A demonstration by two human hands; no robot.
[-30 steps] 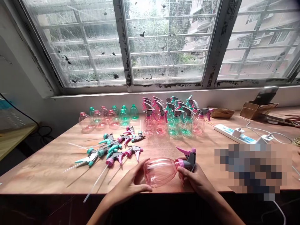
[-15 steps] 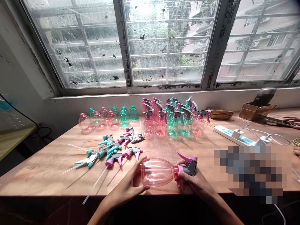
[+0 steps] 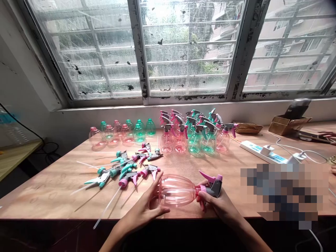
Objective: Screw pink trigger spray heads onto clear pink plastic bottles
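Note:
A clear pink spray bottle (image 3: pixel 178 191) lies sideways in the air over the table's front edge, its base to the left. My left hand (image 3: pixel 151 201) cups the base, thumb below and fingers behind. With its fingers round the pink collar, my right hand (image 3: pixel 214 201) grips the neck, where a grey and pink trigger sprayer (image 3: pixel 215 185) sits on the bottle. Left of my hands, several loose trigger sprayers (image 3: pixel 128 169) in pink and teal lie in a heap, their thin tubes pointing various ways.
Several bottles without sprayers (image 3: pixel 128 134) stand at the back left. Several bottles with sprayers (image 3: pixel 194 140) are grouped at the back middle. A white power strip (image 3: pixel 262 152), cables and a cardboard box (image 3: pixel 285 124) are on the right. Another person's hand (image 3: pixel 331 136) shows at the right edge.
My right fingers have shifted slightly around the collar, and my left hand has moved a little on the base. The bottle stays almost in place; the view shifts slightly.

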